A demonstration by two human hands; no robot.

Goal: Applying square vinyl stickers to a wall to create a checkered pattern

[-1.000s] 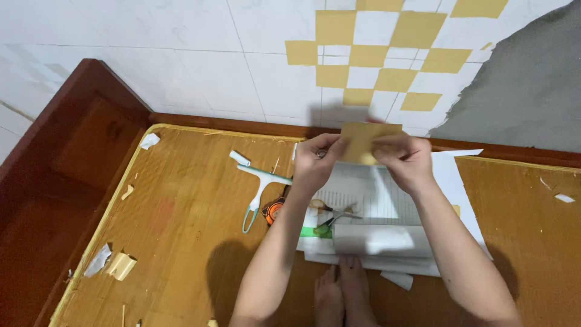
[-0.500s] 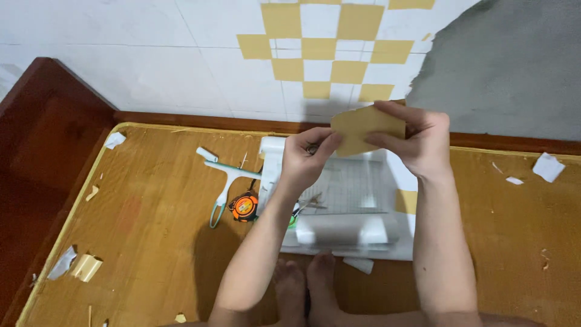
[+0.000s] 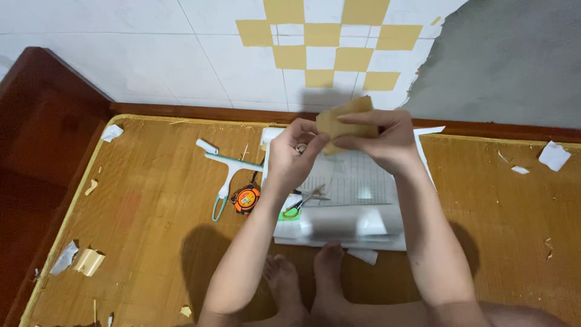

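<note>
Wooden floor meets a white tiled wall with yellow squares; a white squeegee, orange tape measure and scissors lie beside the gridded sheet near the far edge. Left hand and right hand both pinch a tan square above that sheet, partly hiding it.

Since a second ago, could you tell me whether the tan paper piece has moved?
Yes: the tan paper piece rose from the white cutting mat towards the brown rail.

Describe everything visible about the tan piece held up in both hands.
The tan piece is a flat, matte, yellowish-tan sheet that looks like paper or sticker film, roughly four-sided with an upper corner pointing up. It is held in the air before the wall, tilted, above the white sheets. The left hand pinches its left edge; the right hand grips its right side and lower edge.
</note>
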